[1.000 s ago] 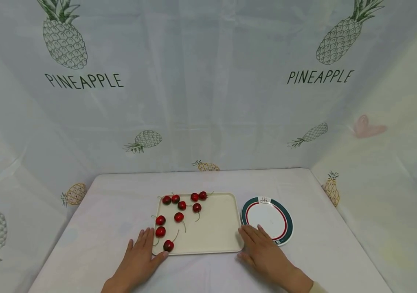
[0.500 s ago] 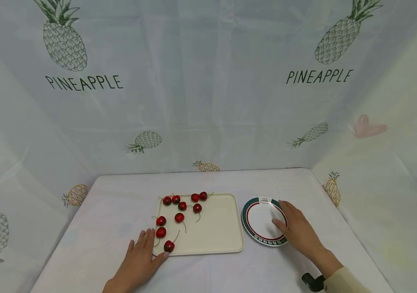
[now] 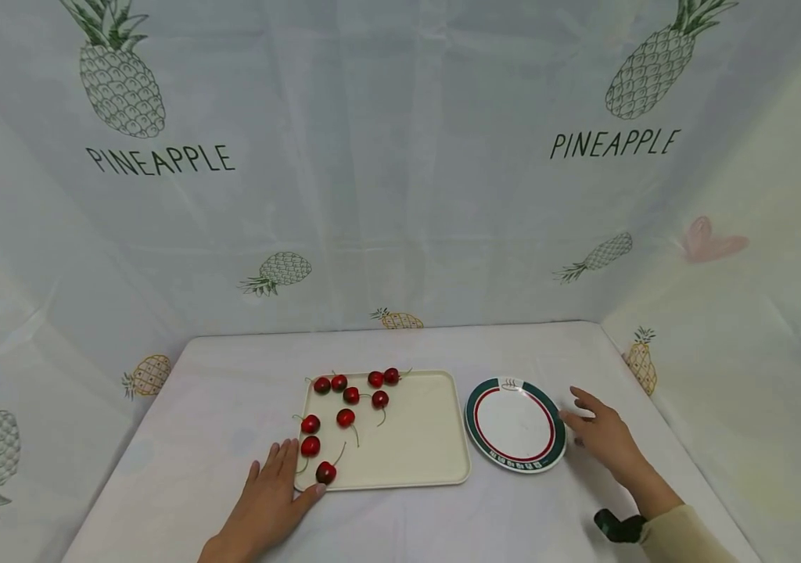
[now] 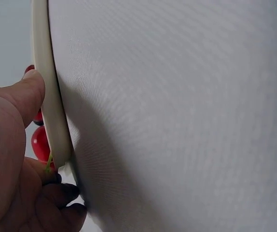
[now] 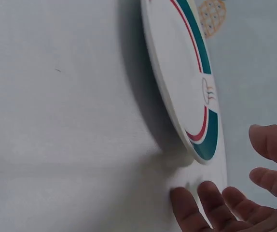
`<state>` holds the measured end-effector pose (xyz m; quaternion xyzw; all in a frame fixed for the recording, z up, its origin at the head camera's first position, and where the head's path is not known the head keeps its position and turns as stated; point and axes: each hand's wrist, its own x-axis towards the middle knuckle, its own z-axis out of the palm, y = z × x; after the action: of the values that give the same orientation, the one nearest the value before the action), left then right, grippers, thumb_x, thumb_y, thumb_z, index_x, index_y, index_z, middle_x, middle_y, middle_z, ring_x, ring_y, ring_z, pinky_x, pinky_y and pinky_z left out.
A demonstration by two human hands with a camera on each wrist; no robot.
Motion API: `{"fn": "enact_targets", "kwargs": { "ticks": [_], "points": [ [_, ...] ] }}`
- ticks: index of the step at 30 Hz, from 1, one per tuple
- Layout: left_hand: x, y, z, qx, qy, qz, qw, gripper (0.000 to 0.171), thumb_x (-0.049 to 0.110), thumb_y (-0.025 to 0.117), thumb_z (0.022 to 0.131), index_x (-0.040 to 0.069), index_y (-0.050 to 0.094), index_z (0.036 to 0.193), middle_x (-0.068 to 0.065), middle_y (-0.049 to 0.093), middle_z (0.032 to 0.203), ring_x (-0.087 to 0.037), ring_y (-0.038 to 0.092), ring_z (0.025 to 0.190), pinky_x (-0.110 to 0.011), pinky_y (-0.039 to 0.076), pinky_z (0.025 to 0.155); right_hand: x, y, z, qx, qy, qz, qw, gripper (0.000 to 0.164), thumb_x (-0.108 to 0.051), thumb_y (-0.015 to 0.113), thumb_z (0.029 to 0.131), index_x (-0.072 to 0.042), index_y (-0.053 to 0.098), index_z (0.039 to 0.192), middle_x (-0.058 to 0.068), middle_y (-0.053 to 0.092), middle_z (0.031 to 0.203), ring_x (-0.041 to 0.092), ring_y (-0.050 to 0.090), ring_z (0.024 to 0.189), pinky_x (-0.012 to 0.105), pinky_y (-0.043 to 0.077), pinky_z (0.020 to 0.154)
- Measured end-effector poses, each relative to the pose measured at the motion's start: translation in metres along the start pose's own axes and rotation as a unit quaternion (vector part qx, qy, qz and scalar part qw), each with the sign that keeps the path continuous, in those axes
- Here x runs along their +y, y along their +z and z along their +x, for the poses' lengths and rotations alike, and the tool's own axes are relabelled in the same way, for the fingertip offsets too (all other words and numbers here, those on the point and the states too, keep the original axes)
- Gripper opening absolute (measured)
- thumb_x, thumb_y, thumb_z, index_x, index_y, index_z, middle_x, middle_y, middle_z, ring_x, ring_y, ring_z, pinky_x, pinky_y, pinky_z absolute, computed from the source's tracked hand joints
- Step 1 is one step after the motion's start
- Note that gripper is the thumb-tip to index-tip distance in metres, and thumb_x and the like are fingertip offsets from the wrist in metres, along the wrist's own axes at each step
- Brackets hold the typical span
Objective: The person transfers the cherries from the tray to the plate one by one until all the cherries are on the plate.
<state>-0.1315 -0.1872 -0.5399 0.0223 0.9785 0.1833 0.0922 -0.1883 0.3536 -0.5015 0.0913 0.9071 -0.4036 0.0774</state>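
Observation:
A cream rectangular tray (image 3: 411, 438) lies on the table with several red cherries (image 3: 346, 418) on its left half and along its back edge. My left hand (image 3: 263, 500) rests at its front left corner, fingers extended along the left side. In the left wrist view the thumb (image 4: 30, 94) touches the tray's rim, near a cherry (image 4: 41, 144). Right of the tray lies a white plate (image 3: 515, 426) with a green and red border. Just off the plate's right edge is my right hand (image 3: 605, 438), its fingers spread and holding nothing.
White cloth covers the table (image 3: 400, 524). A pale curtain (image 3: 393, 195) printed with pineapples hangs behind and at both sides. Beneath the right wrist a dark strap-like piece (image 3: 619, 526) shows beside the sleeve (image 3: 682, 539).
My right hand has moved from the tray's right edge, across the plate's right rim, to beside the plate. The left hand and the cherries have stayed put.

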Motion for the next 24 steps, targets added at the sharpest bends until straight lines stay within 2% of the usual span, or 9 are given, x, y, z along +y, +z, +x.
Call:
{"fn": "enact_targets", "kwargs": {
  "ticks": [2, 5, 9, 11, 13, 16, 20, 24],
  "points": [
    [-0.001, 0.001, 0.001, 0.000, 0.000, 0.000, 1.0000, 0.103, 0.065, 0.067, 0.094, -0.009, 0.034, 0.159, -0.034, 0.035, 0.163, -0.055, 0.026, 0.154, -0.076, 0.016, 0.120, 0.003, -0.003, 0.003, -0.019, 0.013, 0.037, 0.999, 0.072, -0.031, 0.055, 0.109, -0.001, 0.021, 0.166, 0.038, 0.031, 0.160, 0.050, 0.056, 0.131, 0.044, 0.061, 0.090],
    [-0.002, 0.002, 0.001, 0.001, -0.001, 0.001, 1.0000, 0.104, 0.066, 0.066, 0.094, -0.009, 0.034, 0.159, -0.034, 0.035, 0.164, -0.055, 0.026, 0.154, -0.076, 0.016, 0.120, 0.009, -0.007, 0.007, -0.049, 0.033, 0.092, 0.994, 0.074, -0.029, 0.055, 0.110, -0.003, 0.017, 0.167, 0.038, 0.032, 0.158, 0.040, 0.063, 0.121, 0.041, 0.062, 0.088],
    [-0.002, 0.004, 0.001, 0.003, -0.001, 0.003, 1.0000, 0.104, 0.067, 0.066, 0.094, -0.009, 0.035, 0.158, -0.034, 0.036, 0.163, -0.055, 0.026, 0.154, -0.076, 0.017, 0.120, 0.017, -0.011, 0.012, -0.077, 0.059, 0.140, 0.985, 0.076, -0.025, 0.057, 0.109, -0.008, 0.013, 0.169, 0.039, 0.035, 0.157, 0.027, 0.068, 0.110, 0.040, 0.063, 0.086],
    [-0.002, 0.004, 0.000, 0.005, 0.001, 0.004, 1.0000, 0.104, 0.067, 0.066, 0.094, -0.009, 0.036, 0.158, -0.034, 0.036, 0.163, -0.055, 0.027, 0.154, -0.076, 0.018, 0.119, 0.019, -0.012, 0.014, -0.090, 0.070, 0.158, 0.981, 0.077, -0.024, 0.058, 0.109, -0.010, 0.012, 0.169, 0.038, 0.035, 0.157, 0.025, 0.068, 0.108, 0.041, 0.063, 0.085],
    [-0.002, 0.004, 0.000, 0.006, 0.003, 0.002, 1.0000, 0.103, 0.067, 0.066, 0.094, -0.009, 0.036, 0.158, -0.034, 0.036, 0.162, -0.056, 0.027, 0.154, -0.076, 0.018, 0.119, 0.021, -0.014, 0.016, -0.104, 0.077, 0.170, 0.977, 0.079, -0.024, 0.059, 0.109, -0.010, 0.011, 0.169, 0.038, 0.036, 0.157, 0.024, 0.068, 0.106, 0.041, 0.062, 0.085],
    [-0.003, 0.004, 0.000, 0.006, 0.003, -0.001, 1.0000, 0.104, 0.066, 0.066, 0.094, -0.009, 0.035, 0.158, -0.034, 0.036, 0.163, -0.056, 0.027, 0.154, -0.076, 0.018, 0.119, 0.020, -0.016, 0.017, -0.115, 0.092, 0.185, 0.972, 0.080, -0.025, 0.063, 0.106, -0.012, 0.015, 0.169, 0.033, 0.045, 0.152, 0.023, 0.069, 0.104, 0.043, 0.063, 0.084],
    [-0.002, 0.003, 0.000, 0.003, 0.000, -0.003, 1.0000, 0.104, 0.066, 0.066, 0.094, -0.010, 0.034, 0.158, -0.034, 0.035, 0.163, -0.055, 0.026, 0.154, -0.076, 0.017, 0.120, 0.019, -0.014, 0.018, -0.118, 0.109, 0.188, 0.969, 0.083, -0.026, 0.069, 0.103, -0.013, 0.020, 0.168, 0.024, 0.059, 0.137, 0.024, 0.070, 0.098, 0.044, 0.063, 0.082],
    [-0.003, 0.002, 0.001, 0.000, 0.000, -0.004, 1.0000, 0.105, 0.067, 0.065, 0.094, -0.008, 0.033, 0.159, -0.033, 0.034, 0.164, -0.054, 0.025, 0.155, -0.075, 0.016, 0.120, 0.017, -0.009, 0.021, -0.118, 0.111, 0.180, 0.970, 0.084, -0.024, 0.073, 0.100, -0.014, 0.024, 0.168, 0.020, 0.062, 0.128, 0.025, 0.070, 0.091, 0.043, 0.063, 0.078]
  ]
}}
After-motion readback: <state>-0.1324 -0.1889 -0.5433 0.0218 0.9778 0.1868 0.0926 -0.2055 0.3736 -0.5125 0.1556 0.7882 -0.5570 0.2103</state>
